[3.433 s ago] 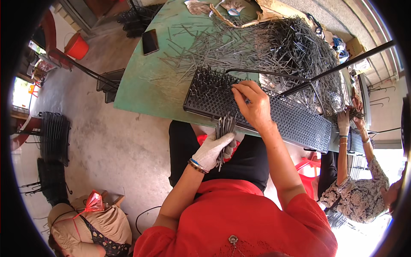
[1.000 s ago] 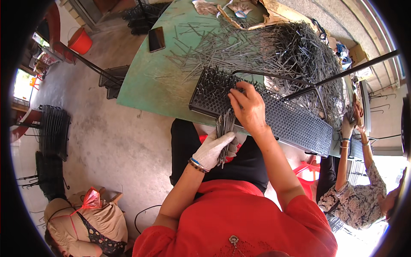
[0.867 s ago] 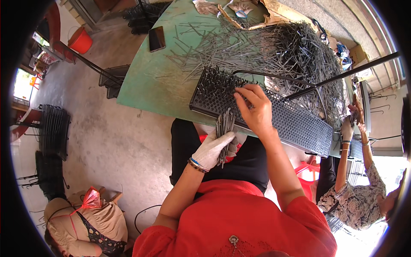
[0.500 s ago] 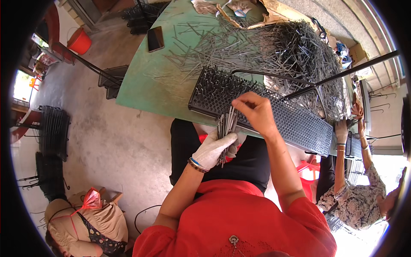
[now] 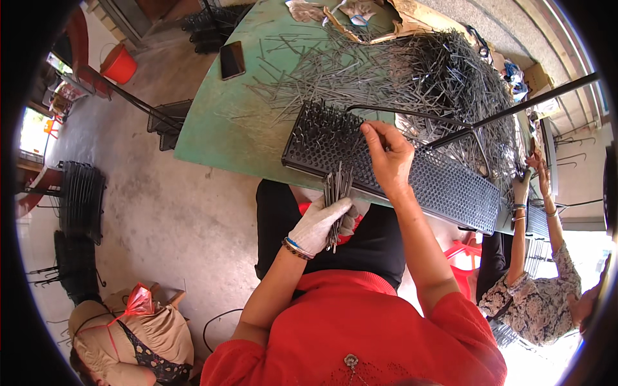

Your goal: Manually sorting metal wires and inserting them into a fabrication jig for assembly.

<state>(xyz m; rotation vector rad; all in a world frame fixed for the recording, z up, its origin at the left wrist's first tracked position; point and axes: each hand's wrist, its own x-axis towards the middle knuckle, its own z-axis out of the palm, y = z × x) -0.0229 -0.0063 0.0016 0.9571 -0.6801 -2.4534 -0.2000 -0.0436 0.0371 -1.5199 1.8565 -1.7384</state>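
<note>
My left hand [image 5: 320, 225], in a white knit glove, is closed around a bundle of thin metal rods [image 5: 337, 186] in front of my lap. The bundle stands roughly upright, its tops fanning out a little. Over the long black perforated rack [image 5: 444, 181] my bare right hand [image 5: 390, 154] is raised, thumb and forefinger pinched together beside the standing pieces. Whatever lies between those fingertips is too small to make out. Many short dark metal pieces [image 5: 322, 132] stand upright in the holes at the rack's left end; the holes toward the right show bare.
Behind the rack, a large heap of loose metal rods [image 5: 450, 71] covers the green table [image 5: 212, 122]. A phone [image 5: 232, 60] lies at its left edge. Black metal bars [image 5: 515, 106] cross at right, where a co-worker's hands [image 5: 531, 177] work. A red bucket [image 5: 118, 64] stands far left.
My right hand has moved up and away from the bundle, over the rack next to the standing pieces. My left hand and its rods have barely shifted. The co-worker's hands have moved slightly.
</note>
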